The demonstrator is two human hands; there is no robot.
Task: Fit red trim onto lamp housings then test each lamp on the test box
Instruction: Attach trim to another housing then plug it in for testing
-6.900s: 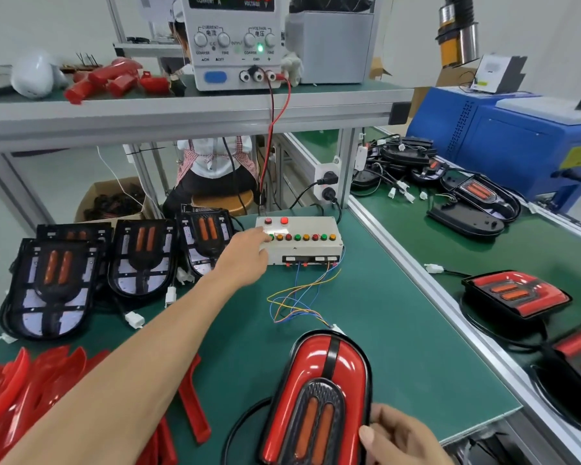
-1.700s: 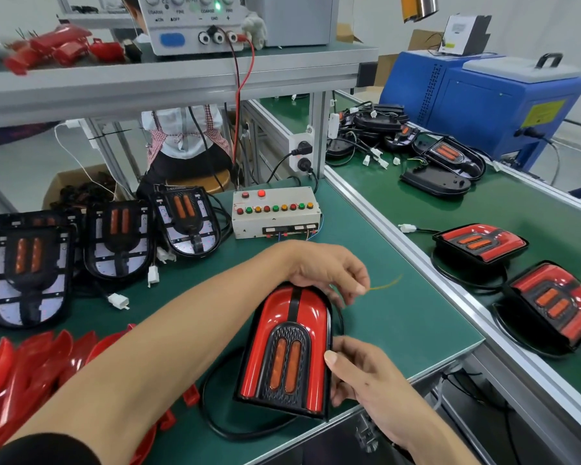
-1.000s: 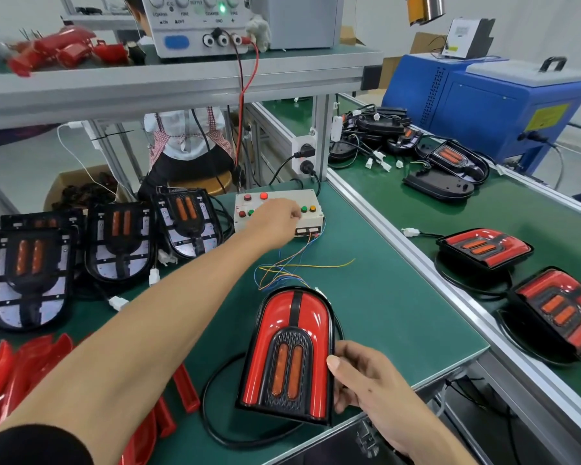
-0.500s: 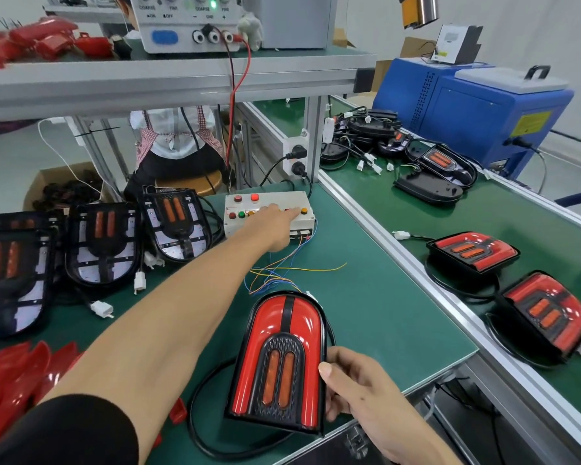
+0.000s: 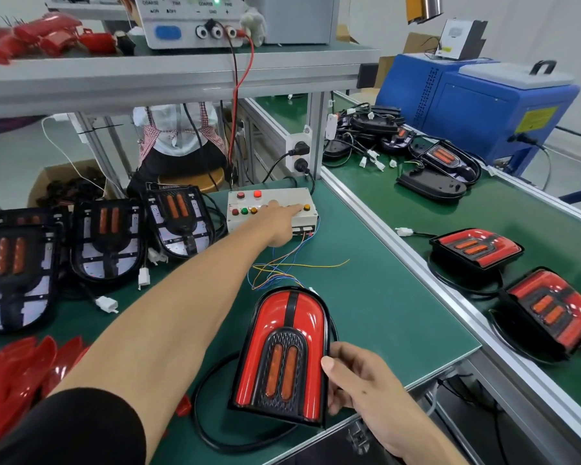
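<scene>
A lamp [image 5: 282, 330] with red trim fitted lies face up near the table's front edge; its orange bars look unlit. My right hand [image 5: 359, 380] grips its lower right edge, thumb on the face. Thin coloured wires [image 5: 282, 266] run from the lamp's top to the white test box [image 5: 302, 196]. My left hand [image 5: 279, 226] reaches across to the box, fingers pressing on its row of coloured buttons. Three black housings without trim [image 5: 104, 239] lie in a row at the left. Loose red trim pieces [image 5: 21, 364] are heaped at the lower left.
Two trimmed lamps [image 5: 473, 246] [image 5: 550, 310] lie on the green conveyor to the right, with more lamps and connectors [image 5: 443, 159] farther back. A power supply [image 5: 195, 21] stands on the shelf above. A blue machine [image 5: 483, 105] is at the back right. A seated person [image 5: 178, 139] is behind the bench.
My left hand left the lamp's top and wires, reached to the test box, and now presses buttons a little farther right. My right hand has kept hold of the lamp.
</scene>
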